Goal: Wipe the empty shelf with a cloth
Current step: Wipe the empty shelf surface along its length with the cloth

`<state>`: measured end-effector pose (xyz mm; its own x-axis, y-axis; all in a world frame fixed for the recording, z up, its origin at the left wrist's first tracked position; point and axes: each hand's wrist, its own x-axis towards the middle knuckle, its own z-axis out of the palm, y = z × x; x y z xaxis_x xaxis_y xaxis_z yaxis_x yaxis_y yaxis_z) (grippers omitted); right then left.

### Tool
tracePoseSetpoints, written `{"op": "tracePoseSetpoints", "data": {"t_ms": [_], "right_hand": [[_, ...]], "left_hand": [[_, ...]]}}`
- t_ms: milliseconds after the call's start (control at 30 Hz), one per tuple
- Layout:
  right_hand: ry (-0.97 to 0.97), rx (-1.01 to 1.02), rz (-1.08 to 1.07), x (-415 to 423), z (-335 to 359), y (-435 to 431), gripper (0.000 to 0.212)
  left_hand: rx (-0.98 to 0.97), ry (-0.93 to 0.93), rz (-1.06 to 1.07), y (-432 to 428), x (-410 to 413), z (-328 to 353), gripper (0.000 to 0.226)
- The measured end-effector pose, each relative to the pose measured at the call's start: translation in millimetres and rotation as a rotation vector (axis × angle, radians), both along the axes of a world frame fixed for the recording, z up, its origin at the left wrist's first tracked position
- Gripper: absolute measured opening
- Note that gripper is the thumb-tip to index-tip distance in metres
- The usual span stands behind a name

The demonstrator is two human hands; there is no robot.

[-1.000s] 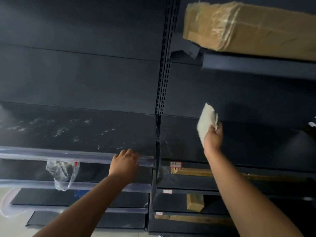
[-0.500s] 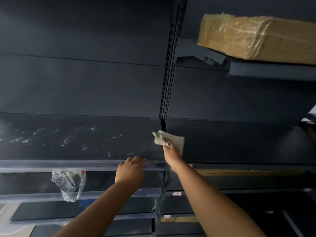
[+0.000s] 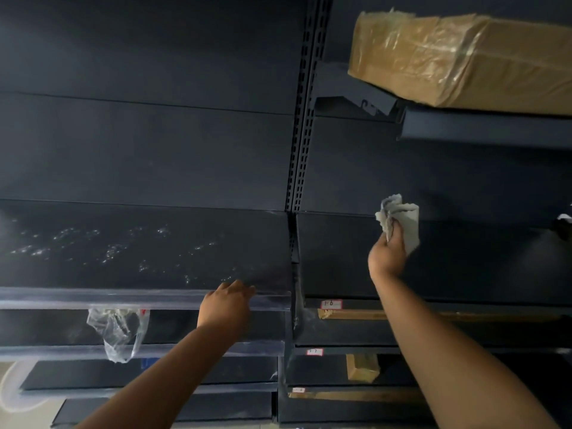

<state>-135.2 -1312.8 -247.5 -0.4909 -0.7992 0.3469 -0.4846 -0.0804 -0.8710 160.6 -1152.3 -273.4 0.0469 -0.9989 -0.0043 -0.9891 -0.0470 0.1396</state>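
A dark empty shelf runs across the right bay, level with a second dark shelf in the left bay that carries pale dusty specks. My right hand is closed around a crumpled white cloth and presses it on the right shelf, near its back edge. My left hand rests on the clear plastic front strip of the left shelf, fingers curled over the edge.
A slotted upright post divides the two bays. A taped cardboard parcel lies on the higher right shelf. A clear plastic bag hangs below the left shelf. Lower shelves hold wooden strips and small labels.
My right hand swept the cloth left to the post between the bays, then back right and deeper onto the right shelf. My left hand stayed on the front strip.
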Motion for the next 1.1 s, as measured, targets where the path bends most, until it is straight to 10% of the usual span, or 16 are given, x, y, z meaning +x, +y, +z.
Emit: {"op": "tracePoseSetpoints", "data": {"t_ms": [300,467,667,900,1100], "right_hand": [[0.717,0.409,0.374,63,-48,-24,0.044],[-0.24,0.51,0.732,146,-27,-19,0.038],[-0.915,0.377,0.422,124,-6,-49,0.028],[-0.239,-0.066,0.012,17,-3,-95,0.035],[0.513,0.464,0.29,23,-39,-114,0.037]], "left_hand": [[-0.011,0.031,0.092,-3,-6,-6,0.053],[-0.012,0.008,0.13,-3,-13,-15,0.058],[-0.032,-0.004,0.141,-2,-15,-21,0.059],[-0.044,-0.005,0.125,2,-19,-20,0.056],[-0.079,-0.01,0.085,4,-19,-14,0.055]]}}
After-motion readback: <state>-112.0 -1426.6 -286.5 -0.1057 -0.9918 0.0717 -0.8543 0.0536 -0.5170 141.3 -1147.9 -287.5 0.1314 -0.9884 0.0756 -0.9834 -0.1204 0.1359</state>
